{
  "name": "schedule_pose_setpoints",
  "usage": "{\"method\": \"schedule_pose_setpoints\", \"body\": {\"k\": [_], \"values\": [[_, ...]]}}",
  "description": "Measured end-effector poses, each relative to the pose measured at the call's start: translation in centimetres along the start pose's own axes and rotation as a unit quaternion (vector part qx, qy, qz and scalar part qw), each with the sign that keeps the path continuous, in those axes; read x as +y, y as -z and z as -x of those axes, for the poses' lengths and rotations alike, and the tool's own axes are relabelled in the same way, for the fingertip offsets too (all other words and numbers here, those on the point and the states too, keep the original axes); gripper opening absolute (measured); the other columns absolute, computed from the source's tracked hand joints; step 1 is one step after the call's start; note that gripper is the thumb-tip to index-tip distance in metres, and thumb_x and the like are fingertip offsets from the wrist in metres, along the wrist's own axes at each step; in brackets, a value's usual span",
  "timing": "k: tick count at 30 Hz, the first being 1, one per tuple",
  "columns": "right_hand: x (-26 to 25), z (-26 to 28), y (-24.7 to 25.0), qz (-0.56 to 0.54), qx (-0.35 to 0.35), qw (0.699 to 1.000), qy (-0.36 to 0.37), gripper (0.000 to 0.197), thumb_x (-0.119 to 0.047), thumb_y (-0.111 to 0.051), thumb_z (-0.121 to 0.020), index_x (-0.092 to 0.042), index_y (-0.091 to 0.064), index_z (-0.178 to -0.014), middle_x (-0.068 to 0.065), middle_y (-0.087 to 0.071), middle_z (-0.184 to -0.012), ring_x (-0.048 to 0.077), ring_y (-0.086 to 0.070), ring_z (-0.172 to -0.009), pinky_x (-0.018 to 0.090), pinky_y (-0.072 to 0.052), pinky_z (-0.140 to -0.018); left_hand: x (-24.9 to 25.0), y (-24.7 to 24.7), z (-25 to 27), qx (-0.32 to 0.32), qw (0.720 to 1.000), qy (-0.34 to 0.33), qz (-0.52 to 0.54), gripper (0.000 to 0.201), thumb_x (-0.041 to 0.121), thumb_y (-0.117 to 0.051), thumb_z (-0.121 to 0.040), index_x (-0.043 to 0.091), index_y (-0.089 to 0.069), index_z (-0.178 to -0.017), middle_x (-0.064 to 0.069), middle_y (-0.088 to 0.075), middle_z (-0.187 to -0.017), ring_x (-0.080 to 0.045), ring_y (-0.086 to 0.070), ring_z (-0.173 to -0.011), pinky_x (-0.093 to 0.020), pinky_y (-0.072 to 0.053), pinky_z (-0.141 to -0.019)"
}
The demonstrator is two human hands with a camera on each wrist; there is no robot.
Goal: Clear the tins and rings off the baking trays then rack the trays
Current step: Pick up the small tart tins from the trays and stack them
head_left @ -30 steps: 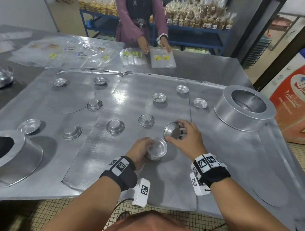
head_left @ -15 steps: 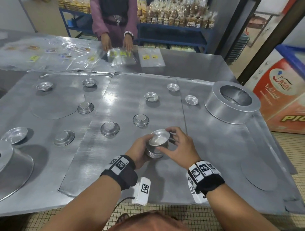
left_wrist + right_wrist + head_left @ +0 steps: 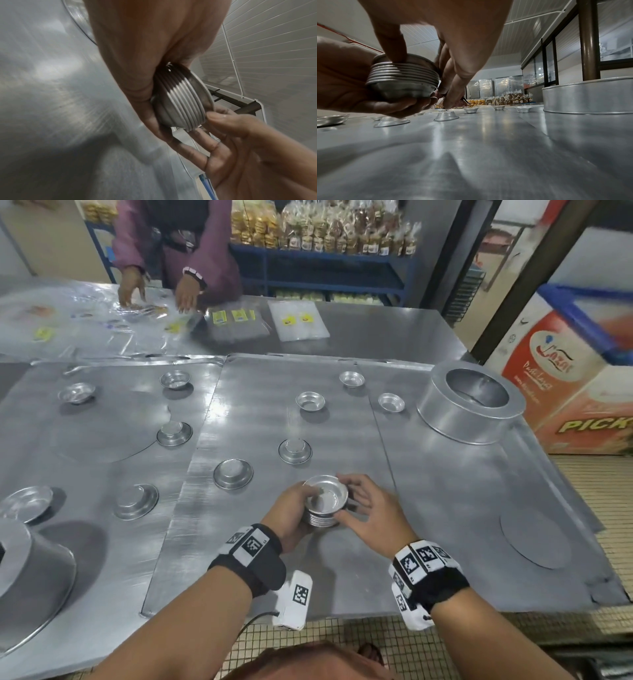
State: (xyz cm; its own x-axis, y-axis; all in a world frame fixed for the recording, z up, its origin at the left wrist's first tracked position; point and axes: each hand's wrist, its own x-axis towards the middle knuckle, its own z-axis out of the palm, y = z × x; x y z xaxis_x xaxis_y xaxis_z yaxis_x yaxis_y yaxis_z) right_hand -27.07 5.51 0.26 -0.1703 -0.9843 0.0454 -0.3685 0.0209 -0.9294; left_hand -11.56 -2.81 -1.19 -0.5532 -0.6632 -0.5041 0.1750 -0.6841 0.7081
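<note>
Shiny baking trays (image 3: 342, 570) covered the counter. Near its front edge, the left hand (image 3: 291, 517) cupped a stack of tins (image 3: 323, 503) while the right hand (image 3: 368, 513) pinched the top rim. Stacked crooked, those tins might slip and clatter down.

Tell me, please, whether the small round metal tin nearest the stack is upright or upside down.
Upside down. The small round metal tin rests on its wide rim on the flat metal baking tray, with its narrow flat base facing up.

The large ring (image 3: 30, 583) is cut off by the left edge.
</note>
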Motion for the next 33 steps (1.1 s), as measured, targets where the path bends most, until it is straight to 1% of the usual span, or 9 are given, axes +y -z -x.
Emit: {"method": "schedule_pose_setpoints", "body": {"k": [6, 10, 12, 16, 21, 24, 27, 31, 33], "values": [[0.2, 0.1, -1.1, -0.014, -0.007, 1.0, -0.008, 0.047, 0.007, -0.068, -0.08, -0.012, -0.058, -0.121, -0.007, -0.062, -0.132, 0.005, -0.059, -0.121, 0.028, -0.048, -0.102, 0.3, 0.9, 0.3, 0.008, 1.0, 0.0, 0.008, 0.043, 0.0, -0.045, -0.094, -0.006, -0.049, -0.136, -0.029, -0.059, -0.12, -0.041, -0.06, -0.104, -0.057, -0.059, -0.084], [0.5, -0.2, -1.0, -0.003, -0.001, 1.0, -0.008, 0.04, 0.003, -0.067, -0.083, -0.013, -0.059, -0.119, -0.004, -0.066, -0.125, 0.006, -0.06, -0.12, 0.025, -0.049, -0.1, 0.2, 0.9, 0.4, 0.008, 1.0, 0.0, -0.001, 0.039, -0.002, -0.044, -0.095, -0.009, -0.046, -0.134, -0.024, -0.059, -0.112, -0.038, -0.063, -0.092, -0.051, -0.062, -0.074], [0.7, -0.6, -0.6, 0.013, 0.003, 1.0, -0.011, 0.034, 0.0, -0.067, -0.086, -0.012, -0.06, -0.117, -0.003, -0.068, -0.119, 0.004, -0.062, -0.115, 0.022, -0.049, -0.099, 0.1, 0.9, 0.1, 0.01, 1.0, 0.0, -0.005, 0.037, -0.003, -0.044, -0.095, -0.009, -0.048, -0.131, -0.023, -0.058, -0.108, -0.037, -0.066, -0.084, -0.052, -0.062, -0.072], [1.4, -2.4, 1.3, 0.08, 0.032, 0.996, -0.02, 0.024, -0.006, -0.065, -0.09, -0.012, -0.062, -0.113, -0.003, -0.07, -0.112, 0.002, -0.065, -0.107, 0.02, -0.051, -0.095, 0.3, 0.5, -0.8, 0.03, 1.0, -0.004, -0.003, 0.031, -0.003, -0.043, -0.096, -0.004, -0.055, -0.125, -0.022, -0.056, -0.108, -0.039, -0.062, -0.092, -0.056, -0.06, -0.075], [3.7, -7.0, 4.7, 0.192, 0.097, 0.974, -0.066, 0.022, -0.011, -0.065, -0.087, -0.01, -0.066, -0.109, 0.002, -0.072, -0.102, 0.012, -0.069, -0.088, 0.026, -0.055, -0.089, 1.4, -0.9, -2.8, 0.05, 0.998, -0.019, -0.015, 0.025, -0.003, -0.043, -0.097, 0.005, -0.062, -0.111, -0.018, -0.06, -0.099, -0.035, -0.065, -0.081, -0.052, -0.06, -0.072], [5.1, -10.5, 7.4, 0.257, 0.11, 0.955, -0.103, 0.023, -0.016, -0.062, -0.089, -0.007, -0.066, -0.11, 0.009, -0.072, -0.103, 0.021, -0.069, -0.094, 0.021, -0.049, -0.087, 2.1, -2.0, -4.2, 0.074, 0.996, -0.025, -0.039, 0.022, -0.001, -0.048, -0.095, 0.002, -0.062, -0.112, -0.018, -0.057, -0.101, -0.035, -0.061, -0.088, -0.057, -0.059, -0.079], [6.4, -14.6, 10.5, 0.274, 0.151, 0.939, -0.139, 0.028, -0.021, -0.059, -0.092, -0.003, -0.066, -0.112, 0.016, -0.071, -0.106, 0.031, -0.064, -0.105, 0.03, -0.049, -0.095, 2.7, -2.8, -5.9, 0.094, 0.994, -0.028, -0.048, 0.03, 0.003, -0.051, -0.094, -0.001, -0.061, -0.121, -0.016, -0.056, -0.101, -0.034, -0.058, -0.094, -0.07, -0.049, -0.092], [7.5, -19.8, 13.9, 0.301, 0.185, 0.915, -0.193, 0.033, -0.024, -0.055, -0.094, -0.001, -0.065, -0.115, 0.02, -0.068, -0.111, 0.035, -0.06, -0.11, 0.033, -0.045, -0.093, 3.0, -4.0, -8.4, 0.126, 0.991, -0.036, -0.036, 0.023, 0.001, -0.051, -0.094, 0.003, -0.065, -0.113, -0.01, -0.06, -0.087, -0.031, -0.057, -0.091, -0.071, -0.044, -0.099], [8.4, -22.2, 15.4, 0.321, 0.181, 0.9, -0.233, 0.036, -0.031, -0.054, -0.093, -0.002, -0.07, -0.107, 0.02, -0.069, -0.104, 0.037, -0.063, -0.103, 0.035, -0.048, -0.084, 3.0, -4.7, -9.6, 0.147, 0.988, -0.037, -0.024, 0.026, 0.002, -0.052, -0.094, -0.002, -0.062, -0.118, -0.011, -0.058, -0.087, -0.031, -0.056, -0.089, -0.07, -0.046, -0.098]]}}
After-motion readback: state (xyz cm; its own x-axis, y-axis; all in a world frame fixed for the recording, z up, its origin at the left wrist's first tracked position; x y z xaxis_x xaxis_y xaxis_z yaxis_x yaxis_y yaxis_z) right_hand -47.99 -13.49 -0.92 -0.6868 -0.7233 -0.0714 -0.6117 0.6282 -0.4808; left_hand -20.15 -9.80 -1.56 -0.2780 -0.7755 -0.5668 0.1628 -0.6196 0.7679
